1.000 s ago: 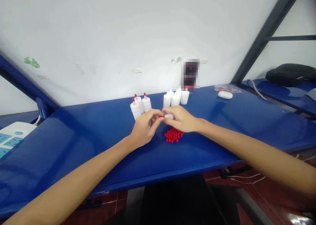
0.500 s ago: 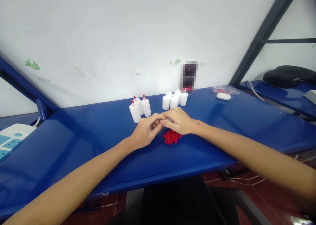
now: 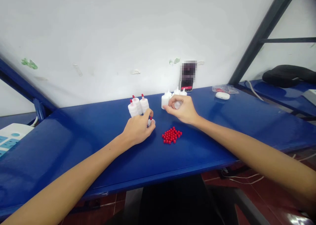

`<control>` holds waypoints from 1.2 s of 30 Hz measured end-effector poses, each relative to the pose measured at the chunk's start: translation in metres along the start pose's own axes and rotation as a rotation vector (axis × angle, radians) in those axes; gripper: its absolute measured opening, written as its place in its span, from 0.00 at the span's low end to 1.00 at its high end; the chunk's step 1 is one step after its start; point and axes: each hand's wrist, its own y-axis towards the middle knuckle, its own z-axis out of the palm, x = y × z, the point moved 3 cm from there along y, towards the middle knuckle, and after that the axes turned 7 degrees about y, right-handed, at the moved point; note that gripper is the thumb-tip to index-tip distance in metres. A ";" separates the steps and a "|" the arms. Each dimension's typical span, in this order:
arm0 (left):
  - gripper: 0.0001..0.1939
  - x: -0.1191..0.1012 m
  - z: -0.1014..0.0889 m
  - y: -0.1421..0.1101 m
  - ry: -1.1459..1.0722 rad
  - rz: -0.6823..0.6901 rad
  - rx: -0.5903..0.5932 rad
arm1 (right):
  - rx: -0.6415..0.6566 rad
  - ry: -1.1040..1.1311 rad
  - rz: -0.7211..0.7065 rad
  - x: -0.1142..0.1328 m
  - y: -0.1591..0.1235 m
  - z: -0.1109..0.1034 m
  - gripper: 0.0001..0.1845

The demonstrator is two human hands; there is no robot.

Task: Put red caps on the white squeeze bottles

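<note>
My left hand (image 3: 138,129) is closed round a small white bottle with a red cap (image 3: 150,121), standing it on the blue table (image 3: 98,146) beside three capped bottles (image 3: 137,106). My right hand (image 3: 181,109) is closed on an uncapped white bottle (image 3: 177,104), held tilted near the group of uncapped bottles (image 3: 168,98) at the back. A pile of red caps (image 3: 171,135) lies between and in front of both hands.
A phone (image 3: 187,83) leans on the white wall behind the bottles. A white earbud case (image 3: 222,95) and a plastic bag lie to the right. A black bag (image 3: 286,75) rests on the neighbouring table. A white device (image 3: 10,139) sits at far left.
The hands have parted. My left hand carried the capped bottle left toward the capped group; my right hand reached back and took an uncapped bottle.
</note>
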 end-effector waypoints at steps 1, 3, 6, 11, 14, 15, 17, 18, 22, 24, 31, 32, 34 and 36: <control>0.10 0.000 0.000 0.000 0.038 -0.017 -0.010 | -0.002 0.007 -0.021 0.000 -0.001 -0.001 0.15; 0.13 -0.003 0.000 -0.002 0.040 0.031 -0.038 | 0.043 0.029 -0.041 -0.002 -0.002 0.000 0.14; 0.11 -0.016 0.002 -0.008 -0.061 0.313 -0.024 | 0.138 0.041 0.001 -0.007 -0.004 0.004 0.16; 0.19 -0.027 0.007 -0.012 -0.170 0.536 0.075 | 0.224 0.161 0.090 -0.011 -0.005 0.009 0.23; 0.27 -0.026 0.012 -0.009 -0.157 0.531 0.149 | 0.230 0.255 0.130 -0.010 -0.005 0.010 0.22; 0.28 -0.026 0.013 -0.008 -0.132 0.535 0.172 | 0.221 0.280 0.133 -0.010 -0.005 0.009 0.22; 0.29 -0.026 0.015 -0.007 -0.085 0.537 0.204 | 0.183 0.327 0.128 -0.010 -0.006 0.008 0.20; 0.29 -0.026 0.016 -0.008 -0.072 0.534 0.213 | 0.159 0.353 0.120 -0.010 -0.006 0.007 0.19; 0.27 -0.027 0.014 -0.008 -0.082 0.493 0.212 | 0.106 0.353 0.087 -0.013 -0.006 0.003 0.14; 0.22 -0.026 0.013 -0.008 -0.098 0.459 0.189 | 0.178 0.231 0.128 -0.016 -0.005 0.005 0.14; 0.07 -0.021 0.016 -0.004 -0.203 0.350 -0.015 | 0.513 -0.050 0.164 -0.010 -0.003 0.014 0.20; 0.05 -0.021 0.016 -0.004 -0.236 0.337 -0.074 | 0.546 -0.046 0.150 -0.008 -0.005 0.015 0.21; 0.04 -0.021 0.012 -0.005 -0.307 0.318 -0.217 | 0.597 -0.011 0.133 -0.005 -0.008 0.016 0.23; 0.04 -0.021 0.008 -0.007 -0.354 0.310 -0.347 | 0.624 0.051 0.103 -0.003 -0.011 0.018 0.25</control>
